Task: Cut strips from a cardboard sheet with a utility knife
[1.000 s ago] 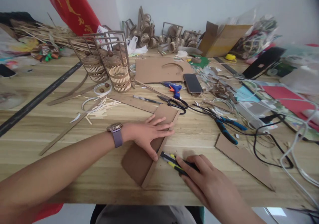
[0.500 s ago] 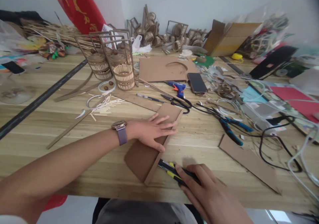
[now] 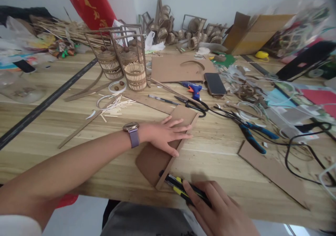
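Wooden tabletop (image 3: 215,155), pale grain, and we've got craft clutter on pretty much every side of us: small slatted baskets (image 3: 135,77), a blue glue gun (image 3: 194,91), black-handled scissors (image 3: 193,105), blue-handled pliers (image 3: 252,136). Right in front of us, near the table's close edge, a brown board (image 3: 149,162) lies at a slant with a narrow strip (image 3: 163,178) running down its right side. Our left hand (image 3: 164,138) is open, palm down with the fingers spread across the board, thumb out by the strip. Our right hand (image 3: 223,208) is closed round a black and yellow utility knife (image 3: 185,190), its front end at the strip near the board's lower end; can't tell how much blade is out. Board looks light and fairly stiff, kinda like thick card or thin fibreboard, so we'd guess it slides easily on the smooth wood and wants a flat, wide palm on it. The thin strip seems like the fragile bit, so we'd pick it all up by the broad part, not that. Knife looks solid and easy to hang onto; best hold is well back on the body, fingers clear of the tip.
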A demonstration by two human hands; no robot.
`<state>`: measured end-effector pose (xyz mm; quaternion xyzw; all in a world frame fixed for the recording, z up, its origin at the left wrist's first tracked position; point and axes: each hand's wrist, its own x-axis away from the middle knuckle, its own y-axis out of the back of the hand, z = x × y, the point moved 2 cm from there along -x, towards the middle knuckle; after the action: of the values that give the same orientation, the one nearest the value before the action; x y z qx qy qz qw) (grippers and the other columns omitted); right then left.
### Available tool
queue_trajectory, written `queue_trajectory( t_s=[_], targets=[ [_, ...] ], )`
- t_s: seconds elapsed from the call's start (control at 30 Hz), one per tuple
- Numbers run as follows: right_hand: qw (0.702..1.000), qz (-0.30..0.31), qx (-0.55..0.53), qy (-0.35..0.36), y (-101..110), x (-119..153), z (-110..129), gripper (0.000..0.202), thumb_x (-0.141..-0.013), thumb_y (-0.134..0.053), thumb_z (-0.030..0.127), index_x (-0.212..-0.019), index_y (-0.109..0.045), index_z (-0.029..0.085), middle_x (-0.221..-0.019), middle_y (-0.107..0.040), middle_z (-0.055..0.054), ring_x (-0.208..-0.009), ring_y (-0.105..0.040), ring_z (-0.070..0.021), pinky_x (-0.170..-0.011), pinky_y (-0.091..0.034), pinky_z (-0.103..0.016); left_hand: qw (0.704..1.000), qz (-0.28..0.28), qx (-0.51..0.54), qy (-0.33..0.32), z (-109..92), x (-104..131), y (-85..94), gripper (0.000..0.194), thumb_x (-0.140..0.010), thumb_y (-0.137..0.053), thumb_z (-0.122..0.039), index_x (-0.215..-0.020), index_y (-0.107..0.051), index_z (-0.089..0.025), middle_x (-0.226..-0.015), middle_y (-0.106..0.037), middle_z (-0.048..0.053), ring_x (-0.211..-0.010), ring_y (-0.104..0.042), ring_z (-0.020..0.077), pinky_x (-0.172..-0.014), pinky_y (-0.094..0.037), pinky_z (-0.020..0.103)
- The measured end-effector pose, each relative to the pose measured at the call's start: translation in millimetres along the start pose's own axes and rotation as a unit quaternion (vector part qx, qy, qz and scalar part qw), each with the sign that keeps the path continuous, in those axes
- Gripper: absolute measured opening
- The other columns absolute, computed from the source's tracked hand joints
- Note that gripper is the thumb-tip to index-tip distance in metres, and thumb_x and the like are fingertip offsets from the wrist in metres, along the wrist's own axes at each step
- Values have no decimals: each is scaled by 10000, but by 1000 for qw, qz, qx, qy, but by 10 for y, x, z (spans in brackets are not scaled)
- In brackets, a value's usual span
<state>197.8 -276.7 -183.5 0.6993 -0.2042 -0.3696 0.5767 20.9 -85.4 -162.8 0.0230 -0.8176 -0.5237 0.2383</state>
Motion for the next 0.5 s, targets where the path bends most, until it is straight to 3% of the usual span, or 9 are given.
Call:
queue_trajectory(
  t_s=[0.5],
  targets=[
    [998,23,-46,25,-30,64,111,387,-992,-399,216,-1311,-618,226,-984,-711,-85,-904,-710,-215,-678,-618,-304,999,-35,39,-13,29,-5,-27,812,-880,-608,-598,-1567,-279,-316,-1675,-58,-14,-1541,76,301,-1208,92,578]
  ],
)
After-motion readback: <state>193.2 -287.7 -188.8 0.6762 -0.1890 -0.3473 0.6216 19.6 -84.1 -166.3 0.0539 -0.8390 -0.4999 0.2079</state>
